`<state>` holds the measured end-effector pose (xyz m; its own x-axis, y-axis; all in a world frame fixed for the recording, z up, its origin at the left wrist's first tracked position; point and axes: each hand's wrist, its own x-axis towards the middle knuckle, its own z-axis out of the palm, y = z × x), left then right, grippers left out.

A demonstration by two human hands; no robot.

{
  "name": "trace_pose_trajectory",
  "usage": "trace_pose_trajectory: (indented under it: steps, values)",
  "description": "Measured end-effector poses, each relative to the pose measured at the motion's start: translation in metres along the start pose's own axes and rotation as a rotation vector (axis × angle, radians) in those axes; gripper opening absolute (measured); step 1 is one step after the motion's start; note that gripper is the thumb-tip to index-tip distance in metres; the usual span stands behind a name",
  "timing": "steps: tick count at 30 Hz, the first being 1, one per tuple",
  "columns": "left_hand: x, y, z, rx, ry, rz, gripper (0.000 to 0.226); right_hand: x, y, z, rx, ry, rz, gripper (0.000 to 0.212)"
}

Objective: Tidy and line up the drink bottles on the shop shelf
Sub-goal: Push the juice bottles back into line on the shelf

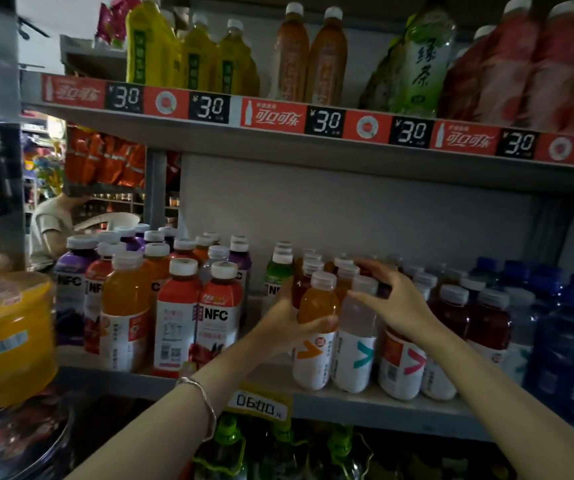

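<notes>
On the middle shelf (pixel 313 393) stands a front row of small white-labelled bottles. My left hand (pixel 287 322) grips the orange drink bottle (pixel 315 337) at the front, thumb across its body. Beside it stands a clear drink bottle (pixel 356 341) with a teal mark. My right hand (pixel 394 299) reaches over that bottle's cap with fingers spread and curved, thumb near the cap and fingertips among the caps behind. Red drink bottles (pixel 405 362) stand to the right under my right wrist. A gap separates this group from the NFC juice bottles (pixel 174 306) on the left.
Blue water bottles (pixel 569 334) fill the shelf's right end. A yellow tub (pixel 5 337) sits at far left. The upper shelf (pixel 278 140) holds tea and juice bottles above price strips. Green-capped bottles (pixel 226 445) stand below. A person (pixel 53 230) stands behind the shelving at left.
</notes>
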<state>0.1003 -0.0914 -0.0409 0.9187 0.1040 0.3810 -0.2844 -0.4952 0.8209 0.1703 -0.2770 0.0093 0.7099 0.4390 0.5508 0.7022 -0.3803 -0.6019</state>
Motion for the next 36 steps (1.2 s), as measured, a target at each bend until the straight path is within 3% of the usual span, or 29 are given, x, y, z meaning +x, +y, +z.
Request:
trace_pose_trajectory:
  steps: [2,4,11,16,24,31,36]
  values:
    - [0.007,-0.007,0.005,-0.008,-0.083,-0.152,0.086,0.0,0.01,0.003,0.072,-0.049,0.071,0.066]
    - [0.014,-0.015,0.011,-0.035,-0.09,-0.22,0.107,0.0,0.018,0.006,0.096,-0.11,0.108,0.069]
    - [0.025,-0.031,0.02,-0.009,-0.053,-0.267,0.138,0.0,0.027,0.011,0.051,-0.135,0.106,0.078]
    - [0.026,-0.032,0.021,-0.048,-0.053,-0.252,0.124,-0.002,0.025,0.013,0.048,-0.118,0.1,0.075]
    - [0.015,-0.023,0.033,-0.006,0.11,-0.135,0.133,-0.006,0.024,0.0,0.039,-0.171,0.128,0.086]
    - [0.008,0.006,0.035,-0.084,0.287,0.103,0.112,-0.01,0.019,-0.056,0.036,0.095,-0.006,0.045]
    - [0.012,0.017,0.036,-0.075,0.305,0.113,0.095,-0.007,0.035,-0.07,-0.06,0.056,0.049,0.048]
